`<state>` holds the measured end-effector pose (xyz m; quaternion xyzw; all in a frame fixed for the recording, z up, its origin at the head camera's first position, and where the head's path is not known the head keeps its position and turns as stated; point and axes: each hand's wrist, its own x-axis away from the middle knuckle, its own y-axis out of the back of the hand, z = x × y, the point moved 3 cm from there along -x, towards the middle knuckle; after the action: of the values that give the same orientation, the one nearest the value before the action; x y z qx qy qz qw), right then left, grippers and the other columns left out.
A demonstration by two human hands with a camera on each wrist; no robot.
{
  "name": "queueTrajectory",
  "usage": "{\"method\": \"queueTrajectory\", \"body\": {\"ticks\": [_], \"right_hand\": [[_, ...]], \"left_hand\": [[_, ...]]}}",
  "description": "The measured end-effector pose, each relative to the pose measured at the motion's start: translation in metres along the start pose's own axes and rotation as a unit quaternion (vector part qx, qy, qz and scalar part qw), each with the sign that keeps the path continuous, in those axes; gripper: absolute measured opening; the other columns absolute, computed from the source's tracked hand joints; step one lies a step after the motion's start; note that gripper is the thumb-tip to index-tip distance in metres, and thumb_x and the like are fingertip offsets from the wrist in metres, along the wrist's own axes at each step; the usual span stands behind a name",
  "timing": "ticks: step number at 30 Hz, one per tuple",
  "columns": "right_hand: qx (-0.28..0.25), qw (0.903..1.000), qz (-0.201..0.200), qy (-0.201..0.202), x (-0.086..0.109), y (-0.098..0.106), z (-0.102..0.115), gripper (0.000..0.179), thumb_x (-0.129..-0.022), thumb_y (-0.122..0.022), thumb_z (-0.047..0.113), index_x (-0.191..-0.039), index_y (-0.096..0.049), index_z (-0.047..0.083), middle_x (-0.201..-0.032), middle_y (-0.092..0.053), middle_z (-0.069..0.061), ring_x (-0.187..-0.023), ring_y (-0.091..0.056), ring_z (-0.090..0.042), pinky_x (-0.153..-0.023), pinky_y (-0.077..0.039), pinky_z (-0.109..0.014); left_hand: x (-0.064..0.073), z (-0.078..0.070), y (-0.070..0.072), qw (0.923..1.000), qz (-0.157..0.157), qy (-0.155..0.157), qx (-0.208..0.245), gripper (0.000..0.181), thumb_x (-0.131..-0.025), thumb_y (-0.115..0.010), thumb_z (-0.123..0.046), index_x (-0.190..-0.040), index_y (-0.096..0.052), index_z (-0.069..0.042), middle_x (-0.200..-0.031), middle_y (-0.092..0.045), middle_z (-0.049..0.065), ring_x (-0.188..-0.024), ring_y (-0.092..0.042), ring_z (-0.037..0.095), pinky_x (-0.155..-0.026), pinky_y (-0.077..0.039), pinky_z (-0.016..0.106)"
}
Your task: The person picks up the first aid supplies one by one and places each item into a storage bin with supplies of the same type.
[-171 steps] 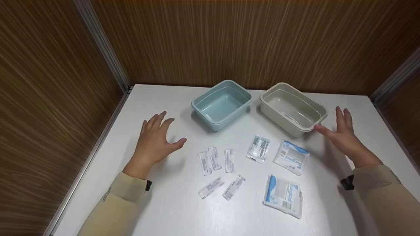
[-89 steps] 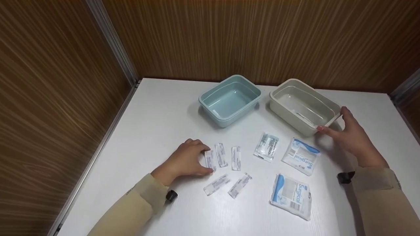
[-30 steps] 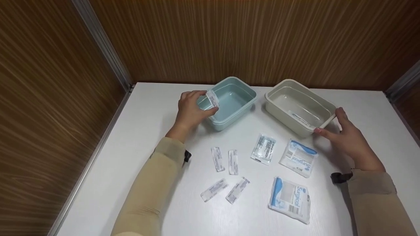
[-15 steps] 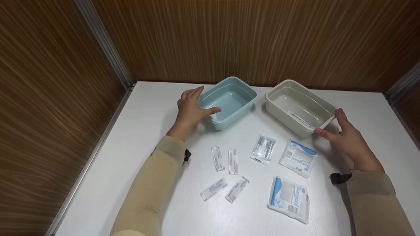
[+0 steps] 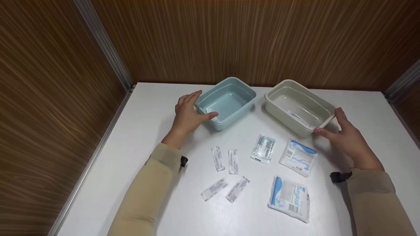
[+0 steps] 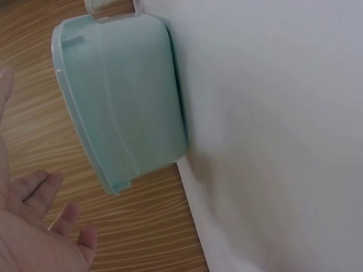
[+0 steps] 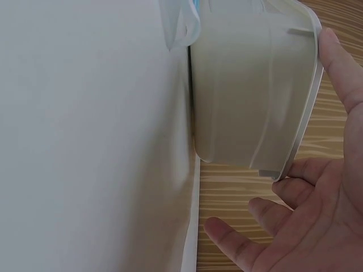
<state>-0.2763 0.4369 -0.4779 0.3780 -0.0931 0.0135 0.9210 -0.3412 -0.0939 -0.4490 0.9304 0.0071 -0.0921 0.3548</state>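
Note:
In the head view my left hand is at the left end of the light blue plastic basin, fingers spread, thumb over the rim and nothing held. A slim white paper packet lies inside that basin, partly hidden by the thumb. The left wrist view shows the same hand apart from the basin's outer wall. My right hand rests its thumb and a finger on the rim of the beige basin, spanning its near right end. Its other fingers extend below the rim in the right wrist view.
Several slim printed packets lie on the white table. To their right are a clear-and-white sachet and two flat packs marked "Surgical". Wood-grain panels border the table at back and sides.
My left hand picked a slim packet off the table, carried it up to the blue basin and let it go inside. My right hand moved onto the beige basin's rim and stays there.

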Motion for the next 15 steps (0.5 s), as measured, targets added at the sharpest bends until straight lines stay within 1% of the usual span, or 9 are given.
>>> {"method": "queueTrajectory", "body": {"ticks": [5, 8, 12, 15], "right_hand": [[0.003, 0.9999, -0.009, 0.014, -0.002, 0.0, 0.003, 0.127, -0.102, -0.074, 0.069, -0.178, 0.018, 0.028, -0.186, 0.027, 0.001, -0.172, 0.009, -0.06, -0.131, -0.006, -0.088], [0.005, 0.9999, -0.009, 0.007, -0.001, 0.0, 0.001, 0.127, -0.101, -0.074, 0.07, -0.178, 0.018, 0.028, -0.186, 0.026, 0.0, -0.171, 0.008, -0.062, -0.129, -0.008, -0.09], [0.009, 0.9999, -0.012, -0.006, 0.001, 0.0, 0.0, 0.129, -0.1, -0.074, 0.073, -0.178, 0.019, 0.029, -0.186, 0.027, -0.002, -0.17, 0.006, -0.064, -0.126, -0.01, -0.093], [0.007, 0.9999, -0.013, -0.005, 0.003, -0.001, -0.001, 0.128, -0.1, -0.074, 0.072, -0.178, 0.018, 0.029, -0.186, 0.027, -0.002, -0.171, 0.01, -0.062, -0.127, -0.008, -0.092]], "left_hand": [[0.018, -0.002, 0.006, 0.9997, -0.003, -0.02, 0.015, 0.107, -0.085, -0.097, -0.058, -0.173, -0.048, -0.02, -0.177, -0.048, 0.003, -0.164, -0.034, 0.031, -0.138, -0.03, 0.06], [0.03, -0.003, 0.008, 0.999, 0.002, -0.037, 0.026, 0.107, -0.086, -0.098, -0.055, -0.172, -0.048, -0.018, -0.176, -0.049, 0.005, -0.165, -0.033, 0.031, -0.139, -0.025, 0.061], [0.045, -0.006, 0.008, 0.997, 0.004, -0.069, 0.034, 0.107, -0.084, -0.1, -0.05, -0.171, -0.05, -0.013, -0.175, -0.051, 0.009, -0.164, -0.036, 0.033, -0.138, -0.021, 0.062], [0.059, -0.008, 0.008, 0.9961, 0.007, -0.082, 0.032, 0.105, -0.084, -0.101, -0.048, -0.169, -0.051, -0.011, -0.174, -0.052, 0.012, -0.162, -0.037, 0.035, -0.136, -0.023, 0.063]]}}
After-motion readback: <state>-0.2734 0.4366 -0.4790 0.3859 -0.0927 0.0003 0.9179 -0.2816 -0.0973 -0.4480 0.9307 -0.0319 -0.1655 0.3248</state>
